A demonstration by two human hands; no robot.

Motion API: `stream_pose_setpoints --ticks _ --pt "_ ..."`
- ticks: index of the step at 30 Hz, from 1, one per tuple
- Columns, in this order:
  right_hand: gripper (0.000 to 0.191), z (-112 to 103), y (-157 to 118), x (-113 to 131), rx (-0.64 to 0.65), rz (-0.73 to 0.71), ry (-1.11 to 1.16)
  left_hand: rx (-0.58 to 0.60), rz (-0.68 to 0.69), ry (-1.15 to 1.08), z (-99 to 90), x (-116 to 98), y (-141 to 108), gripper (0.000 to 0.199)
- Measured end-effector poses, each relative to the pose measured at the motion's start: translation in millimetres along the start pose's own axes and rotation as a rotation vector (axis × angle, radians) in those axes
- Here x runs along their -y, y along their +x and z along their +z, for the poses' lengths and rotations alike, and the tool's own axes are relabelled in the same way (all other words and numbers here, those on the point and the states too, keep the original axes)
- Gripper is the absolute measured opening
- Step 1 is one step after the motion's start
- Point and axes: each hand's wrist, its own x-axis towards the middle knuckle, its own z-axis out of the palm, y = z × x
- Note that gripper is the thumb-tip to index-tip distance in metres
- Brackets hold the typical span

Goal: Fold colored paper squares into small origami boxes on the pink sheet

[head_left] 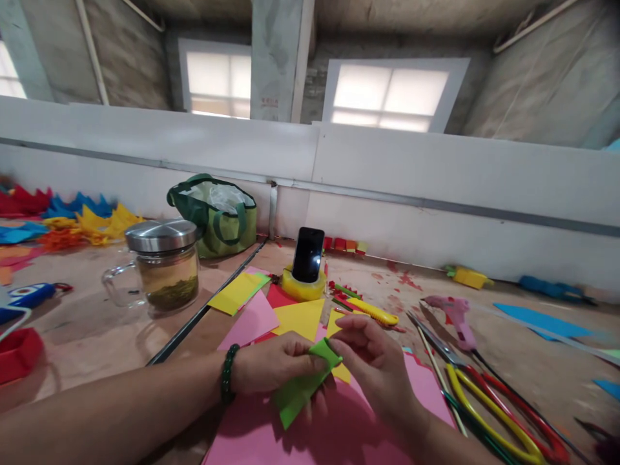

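Note:
A piece of bright green paper (296, 395) is held over the pink sheets, its upper end curled into a loop. My left hand (278, 365), with a dark green bead bracelet at the wrist, grips it between thumb and fingers. At the curled end, my right hand (380, 361) has its thumb and fingertips closed on the edge. Below both hands lie pink sheets (320, 433). Yellow paper pieces (298, 318) and another pink piece (252, 320) lie just beyond them.
A phone (309, 253) leans in a yellow tape roll (303, 284). Left stand a glass tea mug (167, 278) and a green bag (225, 226). To the right lie a yellow cutter (372, 311), scissors (489, 400), a pink glue gun (453, 320) and blue paper (537, 320).

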Motion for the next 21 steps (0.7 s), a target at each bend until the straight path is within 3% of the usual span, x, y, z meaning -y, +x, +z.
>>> stream_pose_setpoints --ticks 4,9,14,21 --pt "0.014 -2 -2 1 0.006 -0.041 0.046 -0.08 0.055 -0.005 -0.4 6 2 0.05" --pt "0.033 1 -4 -1 -0.039 -0.179 -0.121 -0.136 0.167 0.021 0.7 12 3 0.054" --pt "0.018 3 -2 3 -0.099 -0.327 -0.27 -0.17 0.192 0.065 7.8 6 1 0.051" --pt "0.021 4 -3 0 -0.112 -0.17 -0.174 -0.152 0.245 0.054 9.3 9 2 0.046"
